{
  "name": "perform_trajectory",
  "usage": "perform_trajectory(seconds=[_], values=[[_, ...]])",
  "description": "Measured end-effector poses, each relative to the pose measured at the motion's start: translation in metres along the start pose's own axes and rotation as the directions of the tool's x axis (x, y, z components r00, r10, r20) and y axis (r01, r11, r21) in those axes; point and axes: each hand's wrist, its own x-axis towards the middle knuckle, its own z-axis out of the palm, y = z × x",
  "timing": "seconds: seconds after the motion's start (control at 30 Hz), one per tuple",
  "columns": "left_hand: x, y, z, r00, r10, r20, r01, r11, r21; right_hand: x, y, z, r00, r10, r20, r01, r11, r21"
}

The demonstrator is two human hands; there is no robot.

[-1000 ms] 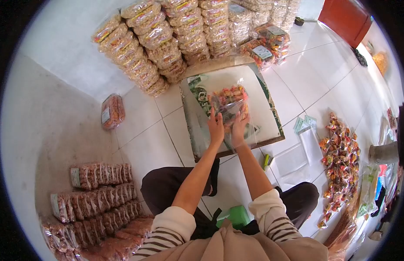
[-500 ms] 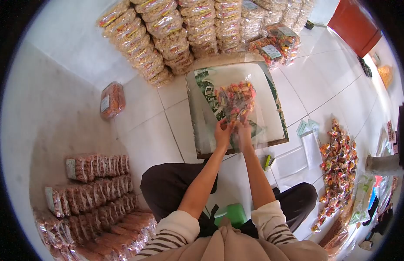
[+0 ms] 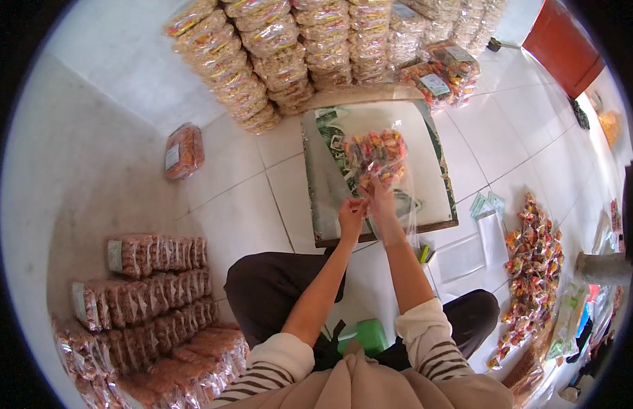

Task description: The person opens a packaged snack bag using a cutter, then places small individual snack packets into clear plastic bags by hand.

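Note:
A clear plastic bag (image 3: pixel 408 198) lies on the low board (image 3: pixel 425 157) in front of me, with several small red, orange and yellow wrapped packets (image 3: pixel 376 151) gathered at its far end. My left hand (image 3: pixel 352 213) is closed at the near left side of the bag, fingers pinched on its edge. Inside the bag's mouth, as far as the film shows, is my right hand (image 3: pixel 381 202). Its fingers stretch forward against the nearest packets, and the film spreads around its wrist.
Tall stacks of bagged snacks (image 3: pixel 262 54) stand behind the board, beside filled bags of colourful packets (image 3: pixel 435 85). Brown snack packs (image 3: pixel 149 293) are piled at left. A long heap of wrapped packets (image 3: pixel 532 273), plastic sleeves (image 3: pixel 491 238) and a green stapler-like item (image 3: pixel 425 254) lie at right.
My right hand has pushed forward into the bag toward the packets. My left hand has drawn slightly back, apart from the right. The view has shifted a little.

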Motion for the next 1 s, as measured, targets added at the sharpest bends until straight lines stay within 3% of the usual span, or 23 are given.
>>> perform_trajectory(seconds=[0.07, 0.13, 0.17, 0.23, 0.27, 0.33, 0.53, 0.57, 0.6, 0.67, 0.7, 0.77, 0.87, 0.93, 0.97, 1.0], values=[[0.002, 0.003, -0.004, 1.0, -0.023, -0.011, 0.024, 1.0, 0.014, 0.003, 0.004, -0.001, 0.999, -0.004, 0.036, 0.001, 0.998, 0.07], [0.004, 0.004, -0.007, 0.998, -0.051, -0.024, 0.052, 0.998, 0.026, -0.004, 0.004, -0.005, 0.954, -0.107, 0.279, 0.153, 0.977, -0.149], [0.006, 0.005, -0.008, 0.998, -0.055, -0.026, 0.055, 0.998, 0.019, -0.007, 0.004, -0.007, 0.955, -0.105, 0.279, 0.152, 0.977, -0.149], [0.006, 0.0, -0.008, 0.998, -0.063, -0.024, 0.063, 0.998, 0.012, -0.014, -0.004, -0.009, 0.925, -0.155, 0.347, 0.324, 0.801, -0.504], [0.006, -0.002, -0.009, 0.999, -0.035, 0.019, 0.035, 0.999, 0.002, -0.016, -0.007, -0.007, 0.926, -0.156, 0.344, 0.323, 0.8, -0.505], [0.004, 0.0, -0.009, 0.998, -0.006, 0.058, 0.006, 1.0, -0.007, -0.012, -0.008, -0.006, 0.853, -0.254, 0.456, 0.467, 0.762, -0.448], [0.005, 0.023, -0.007, 0.999, -0.013, 0.03, 0.003, 0.953, 0.304, 0.004, -0.007, -0.016, 0.847, -0.156, 0.508, 0.45, 0.719, -0.53], [0.007, 0.03, -0.001, 0.951, 0.306, -0.051, -0.243, 0.836, 0.491, 0.009, -0.005, -0.02, 0.849, -0.162, 0.504, 0.452, 0.716, -0.532], [0.01, 0.041, 0.005, 0.797, 0.6, -0.063, -0.414, 0.619, 0.668, 0.01, -0.004, -0.021, 0.868, -0.125, 0.481, 0.417, 0.71, -0.567], [0.034, 0.06, 0.007, 0.748, 0.625, 0.221, -0.55, 0.398, 0.734, 0.012, 0.0, -0.026, 0.886, -0.084, 0.456, 0.376, 0.704, -0.603], [0.044, 0.066, 0.008, 0.748, 0.626, 0.221, -0.55, 0.398, 0.734, 0.014, 0.004, -0.029, 0.871, -0.161, 0.465, 0.446, 0.656, -0.609], [0.064, 0.069, 0.01, 0.653, 0.555, 0.515, -0.657, 0.078, 0.75, 0.014, 0.003, -0.028, 0.844, -0.244, 0.477, 0.518, 0.599, -0.61], [0.075, 0.064, 0.005, 0.65, 0.483, 0.587, -0.68, 0.024, 0.733, 0.0, -0.004, -0.029, 0.825, -0.234, 0.514, 0.528, 0.642, -0.556], [0.076, 0.062, 0.005, 0.651, 0.481, 0.587, -0.681, 0.029, 0.732, -0.017, -0.011, -0.039, 0.678, -0.439, 0.59, 0.729, 0.3, -0.615], [0.075, 0.059, 0.005, 0.657, 0.481, 0.58, -0.676, 0.036, 0.736, -0.024, -0.015, -0.042, 0.68, -0.437, 0.589, 0.727, 0.294, -0.621], [0.076, 0.056, 0.005, 0.659, 0.479, 0.58, -0.677, 0.043, 0.735, -0.037, -0.021, -0.038, 0.676, -0.522, 0.52, 0.67, 0.142, -0.729]])
